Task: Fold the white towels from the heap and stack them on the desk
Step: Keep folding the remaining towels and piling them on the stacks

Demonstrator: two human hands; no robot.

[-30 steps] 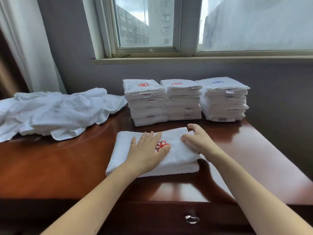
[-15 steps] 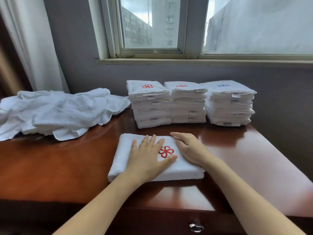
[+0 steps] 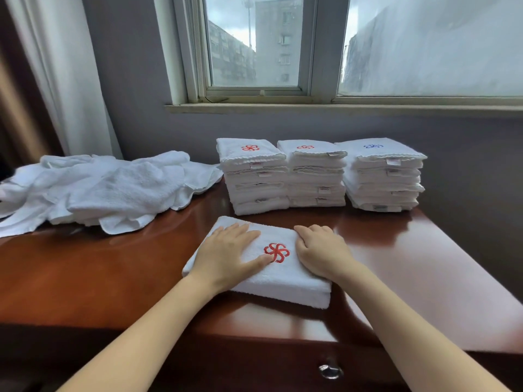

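— What lies on the left side of the desk (image 3: 85, 278)?

— There is the heap of unfolded white towels (image 3: 107, 188). It is loose and wrinkled, at the far left of the brown top, below the curtain (image 3: 65, 75).

— And going to the middle?

— In the front middle lies one folded towel (image 3: 285, 278), flat on the desk and a little turned. The left hand (image 3: 226, 256) rests on its left half. The palm is down, the fingers are straight and together, and the thumb is spread out to the side. The tip of the thumb touches the red emblem (image 3: 276, 252) sewn on the top of the towel.

— What does the other hand do?

— The right hand (image 3: 319, 253) lies on the right half, just beside the emblem. Its fingers are bent at the knuckles over the far right edge. If they grip this edge or only press on it, I cannot tell.

— And behind the hands?

— Three stacks of folded towels stand in a row near the wall under the window (image 3: 254, 43). The left stack (image 3: 254, 176) and the middle stack (image 3: 314, 174) touch each other, and each has a red emblem on top. The right stack (image 3: 382, 174) stands slightly apart and has a blue emblem on top.
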